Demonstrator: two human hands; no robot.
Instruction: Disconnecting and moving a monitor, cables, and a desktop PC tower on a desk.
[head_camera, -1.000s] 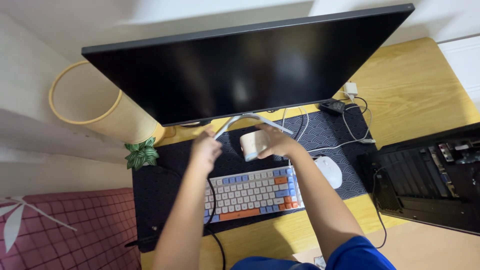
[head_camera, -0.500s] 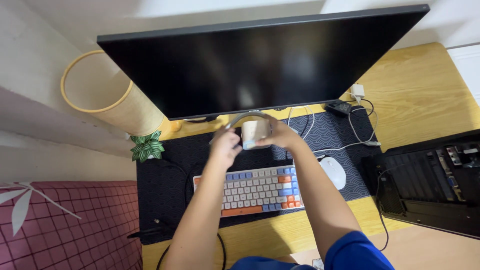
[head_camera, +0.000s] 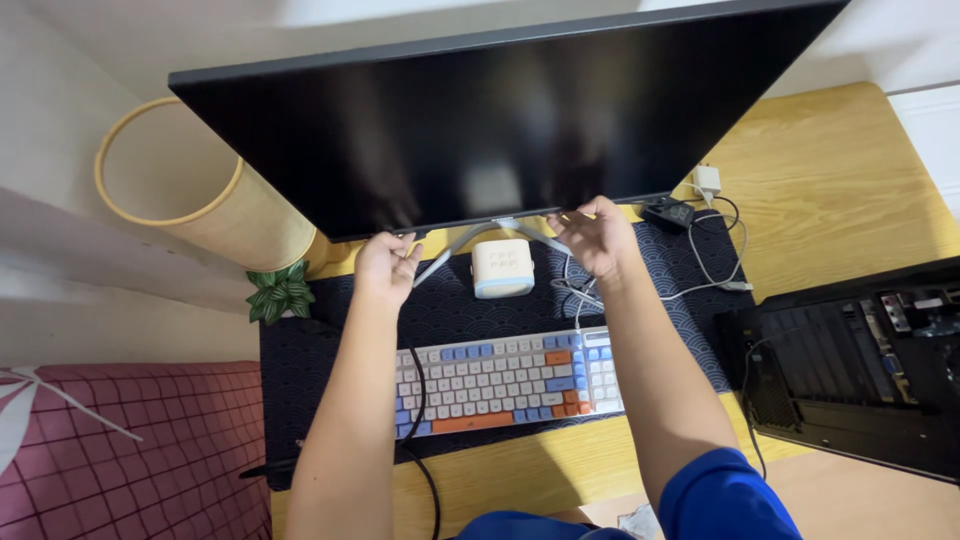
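Observation:
A small cream box with a pale blue base (head_camera: 502, 268) stands on the dark patterned desk mat (head_camera: 330, 350), between the silver legs of the monitor stand (head_camera: 455, 240). My right hand (head_camera: 597, 236) is off the box, to its right, with fingers apart and tips at the lower edge of the big black monitor (head_camera: 480, 120), above some white cables (head_camera: 572, 285). My left hand (head_camera: 386, 266) is curled shut by the end of the stand's left leg. A black cable (head_camera: 418, 400) runs under my left forearm; whether that hand holds it is hidden.
A cream, blue and orange keyboard (head_camera: 505, 378) lies on the mat before me. A tall woven cylinder (head_camera: 200, 205) and a small green plant (head_camera: 278, 295) stand at the left. A black open computer case (head_camera: 860, 360) sits right, with a charger (head_camera: 705, 180) and adapter behind.
My right hand has set the cream box down under the monitor, let go, and moved right to the screen's lower edge. My left hand moved left, away from the box.

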